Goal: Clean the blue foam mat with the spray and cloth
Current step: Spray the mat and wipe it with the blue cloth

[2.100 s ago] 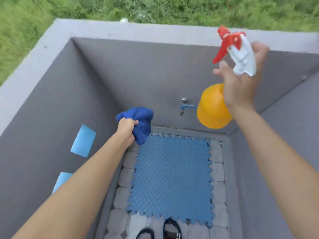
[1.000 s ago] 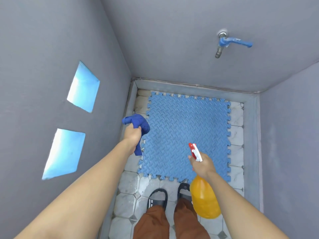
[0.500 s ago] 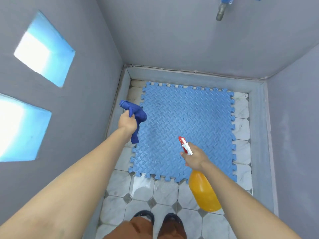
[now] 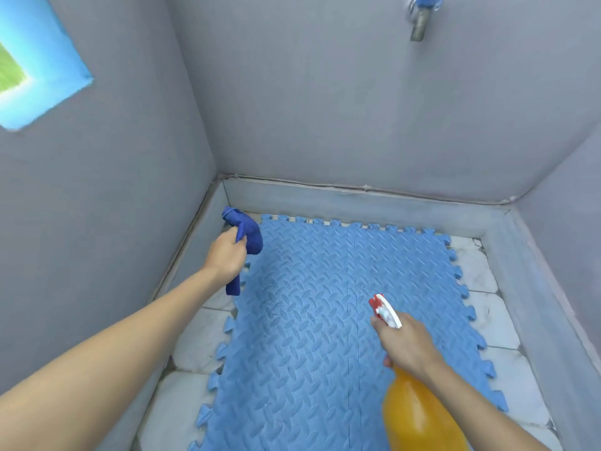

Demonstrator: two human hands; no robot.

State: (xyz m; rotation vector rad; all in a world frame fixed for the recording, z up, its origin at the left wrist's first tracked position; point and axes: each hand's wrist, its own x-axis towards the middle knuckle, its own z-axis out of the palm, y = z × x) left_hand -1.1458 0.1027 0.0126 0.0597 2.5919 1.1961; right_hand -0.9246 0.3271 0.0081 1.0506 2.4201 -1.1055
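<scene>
Gripping the neck of the orange spray bottle (image 4: 419, 415), the right hand (image 4: 406, 346) sits nearest the camera at lower right, fingers curled round it just below the red and white trigger head (image 4: 385, 310). The nozzle points forward and left over the blue foam mat (image 4: 325, 320), and the bottle's body hangs back toward the wrist, above the mat's near right part.

The mat lies flat on the pale tiled floor (image 4: 497, 323), its toothed edges showing along the left, far and right sides, with a seam running down its middle. Bare tile shows on both sides of it.

Farther out on the left, the left hand (image 4: 226, 255) is closed round a dark blue cloth (image 4: 247, 236), bunched above the fist with a tail hanging below it. Hand and cloth are held over the mat's far left corner; whether the cloth touches the mat cannot be told.

Beyond, grey walls (image 4: 325, 109) enclose the floor. A metal tap (image 4: 419, 24) juts from the far wall at top right, and a blue-framed opening (image 4: 42, 70) cuts the left wall.
</scene>
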